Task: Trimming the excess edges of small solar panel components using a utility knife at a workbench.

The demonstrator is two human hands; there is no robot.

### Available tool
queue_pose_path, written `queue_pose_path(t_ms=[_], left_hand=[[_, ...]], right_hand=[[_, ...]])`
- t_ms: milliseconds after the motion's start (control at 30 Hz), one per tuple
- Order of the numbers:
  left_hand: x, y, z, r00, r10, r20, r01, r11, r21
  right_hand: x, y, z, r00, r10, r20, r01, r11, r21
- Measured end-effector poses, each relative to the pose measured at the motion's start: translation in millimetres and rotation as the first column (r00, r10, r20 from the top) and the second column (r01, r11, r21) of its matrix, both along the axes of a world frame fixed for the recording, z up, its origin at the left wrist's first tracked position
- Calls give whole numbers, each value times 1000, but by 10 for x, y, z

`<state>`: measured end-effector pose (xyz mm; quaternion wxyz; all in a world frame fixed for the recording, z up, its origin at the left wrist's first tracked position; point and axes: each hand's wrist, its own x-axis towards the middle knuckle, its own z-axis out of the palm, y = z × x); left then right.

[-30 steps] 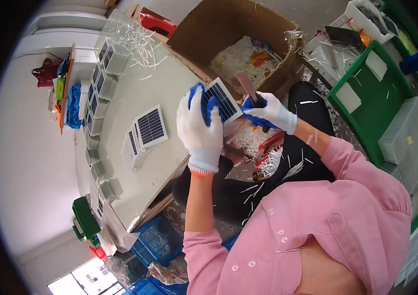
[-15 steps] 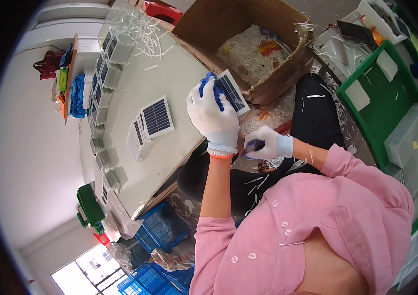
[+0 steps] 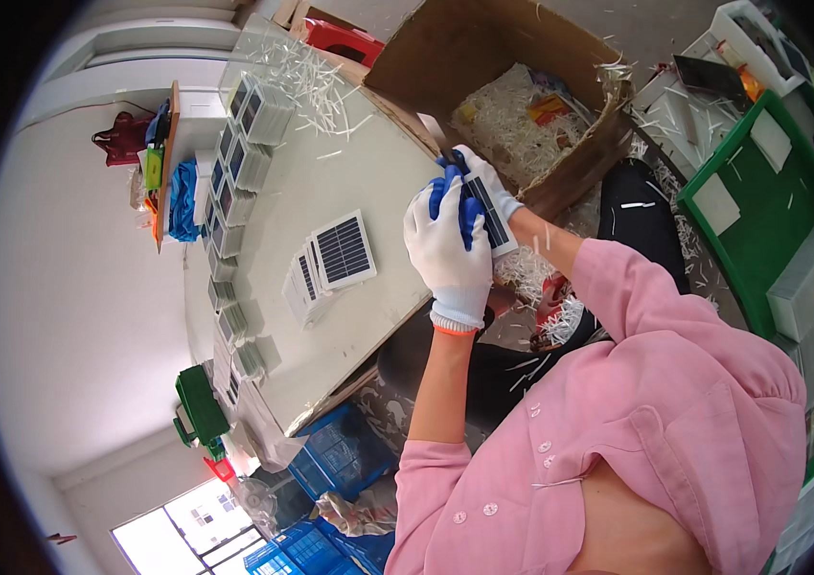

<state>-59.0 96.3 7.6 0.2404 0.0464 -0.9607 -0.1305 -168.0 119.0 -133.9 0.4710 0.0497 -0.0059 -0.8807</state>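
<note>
My left hand, in a white glove with blue-coated fingers, grips a small solar panel with a white border and dark cells. Close behind it, at the panel's far edge, is my right hand, gloved the same way. It is closed on a dark-handled knife, which my left fingers partly cover. Whether the blade touches the panel I cannot tell. On the table to the left lies another solar panel, resting beside a fanned stack of panels.
Stacks of panels line the table's far left side. White trimmings lie at its back. A cardboard box holding more scraps stands beyond my hands. On the right is a green tray; blue crates stand lower left.
My right hand has moved up and away from my lap, bringing the knife to the panel's far edge. My left hand still grips the panel. The whole view has shifted slightly.
</note>
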Motion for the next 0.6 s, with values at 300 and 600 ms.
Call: queue_pose_path(t_ms=[300, 600], left_hand=[[-16, 80, -72, 994, 70, -88, -72, 997, -28], [-42, 143, -93, 981, 185, -56, -187, 982, -40]], right_hand=[[273, 879, 58, 509, 96, -855, 436, 828, 352], [1033, 1287, 191, 421, 343, -840, 446, 728, 521]])
